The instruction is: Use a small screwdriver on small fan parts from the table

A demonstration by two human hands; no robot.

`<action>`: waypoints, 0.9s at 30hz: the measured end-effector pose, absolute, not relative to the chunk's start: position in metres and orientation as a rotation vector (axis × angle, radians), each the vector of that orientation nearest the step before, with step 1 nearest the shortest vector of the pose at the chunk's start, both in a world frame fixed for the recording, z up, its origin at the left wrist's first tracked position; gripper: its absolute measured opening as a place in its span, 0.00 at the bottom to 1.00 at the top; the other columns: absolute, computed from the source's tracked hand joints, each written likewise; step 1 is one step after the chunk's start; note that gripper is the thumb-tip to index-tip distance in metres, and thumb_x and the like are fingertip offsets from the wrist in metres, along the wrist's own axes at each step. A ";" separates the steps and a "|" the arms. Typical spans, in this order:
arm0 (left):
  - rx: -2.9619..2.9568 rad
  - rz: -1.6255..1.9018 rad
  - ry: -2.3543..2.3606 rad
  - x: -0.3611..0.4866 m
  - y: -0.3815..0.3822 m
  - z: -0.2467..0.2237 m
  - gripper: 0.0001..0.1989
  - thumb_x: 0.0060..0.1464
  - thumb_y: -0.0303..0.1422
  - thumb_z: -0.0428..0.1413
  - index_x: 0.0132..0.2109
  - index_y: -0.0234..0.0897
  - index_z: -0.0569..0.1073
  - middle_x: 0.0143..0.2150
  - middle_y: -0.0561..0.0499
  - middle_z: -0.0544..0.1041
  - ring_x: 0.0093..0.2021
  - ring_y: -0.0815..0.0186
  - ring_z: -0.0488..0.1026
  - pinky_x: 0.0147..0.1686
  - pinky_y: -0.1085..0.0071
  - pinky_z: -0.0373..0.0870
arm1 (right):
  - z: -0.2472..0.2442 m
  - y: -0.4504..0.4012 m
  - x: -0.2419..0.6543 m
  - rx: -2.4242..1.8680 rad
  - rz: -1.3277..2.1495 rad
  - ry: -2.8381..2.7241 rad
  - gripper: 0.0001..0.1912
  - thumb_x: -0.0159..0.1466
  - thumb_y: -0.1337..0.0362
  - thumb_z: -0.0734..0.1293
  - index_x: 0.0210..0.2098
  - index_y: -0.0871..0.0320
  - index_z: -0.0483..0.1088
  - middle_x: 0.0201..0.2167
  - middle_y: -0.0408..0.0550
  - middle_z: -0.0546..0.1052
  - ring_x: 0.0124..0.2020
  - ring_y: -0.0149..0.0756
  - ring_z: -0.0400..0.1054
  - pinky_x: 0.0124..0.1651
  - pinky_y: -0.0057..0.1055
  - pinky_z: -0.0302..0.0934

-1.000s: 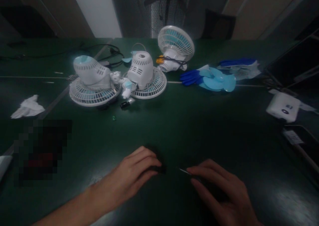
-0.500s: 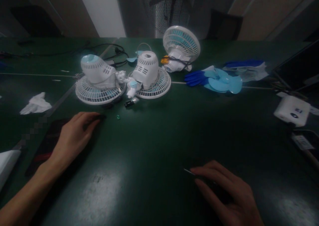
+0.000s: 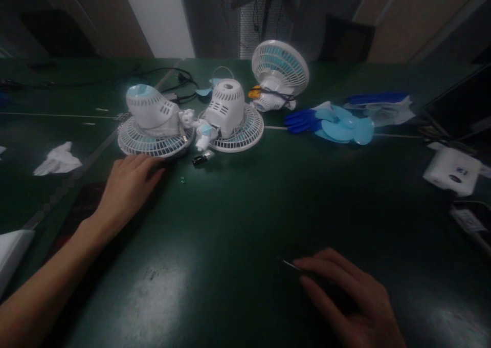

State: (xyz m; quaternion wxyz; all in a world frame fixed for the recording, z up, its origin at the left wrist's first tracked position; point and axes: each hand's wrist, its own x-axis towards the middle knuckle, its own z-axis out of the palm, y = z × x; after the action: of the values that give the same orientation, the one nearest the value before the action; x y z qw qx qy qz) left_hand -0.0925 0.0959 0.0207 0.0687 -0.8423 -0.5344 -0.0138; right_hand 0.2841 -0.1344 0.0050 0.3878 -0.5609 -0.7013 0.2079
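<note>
My left hand reaches to the front edge of the left white fan, its fingers closed together. Whatever the fingertips hold, if anything, is hidden in the dark by the grille. That fan lies face down with its motor housing on top. Low on the right, my right hand pinches a thin metal rod that points left, just above the table; its other end is hidden by the hand. Right of my left hand lie a small green piece and a small black part.
A second face-down fan and a tilted fan stand behind. Light-blue fan blades and blue gloves lie right. A white glove and dark flat case are left; a white box-like device sits far right.
My left hand has moved forward from above the dark case to the left fan's edge; the dark thing at its fingertips no longer shows clearly. My right hand has stayed in place with the rod.
</note>
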 end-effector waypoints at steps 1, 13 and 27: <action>-2.540 -0.025 -1.599 -0.093 0.097 0.021 0.19 0.73 0.36 0.46 0.61 0.31 0.72 0.57 0.37 0.76 0.56 0.49 0.69 0.53 0.57 0.62 | 0.005 -0.134 0.284 -1.425 0.528 -1.784 0.08 0.70 0.63 0.69 0.47 0.51 0.78 0.34 0.45 0.81 0.29 0.33 0.79 0.29 0.22 0.75; -2.517 0.069 -1.496 -0.092 0.100 0.034 0.20 0.74 0.36 0.44 0.56 0.32 0.77 0.51 0.40 0.78 0.51 0.51 0.70 0.51 0.57 0.61 | -0.001 -0.139 0.286 -1.424 0.552 -1.792 0.09 0.70 0.65 0.69 0.49 0.50 0.77 0.35 0.45 0.80 0.31 0.33 0.80 0.31 0.24 0.76; -2.945 -0.055 -1.311 -0.089 0.099 0.040 0.19 0.71 0.36 0.49 0.61 0.38 0.76 0.63 0.42 0.74 0.62 0.49 0.68 0.59 0.53 0.61 | -0.001 -0.137 0.287 -1.409 0.547 -1.791 0.09 0.70 0.64 0.70 0.49 0.52 0.78 0.35 0.45 0.81 0.31 0.33 0.80 0.31 0.22 0.76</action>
State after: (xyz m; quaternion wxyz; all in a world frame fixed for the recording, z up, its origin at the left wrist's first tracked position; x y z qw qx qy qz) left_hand -0.0887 0.0987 0.0401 -0.0411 -0.9126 -0.4063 -0.0171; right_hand 0.2871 -0.1372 -0.0011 0.3887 -0.5540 -0.7041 0.2150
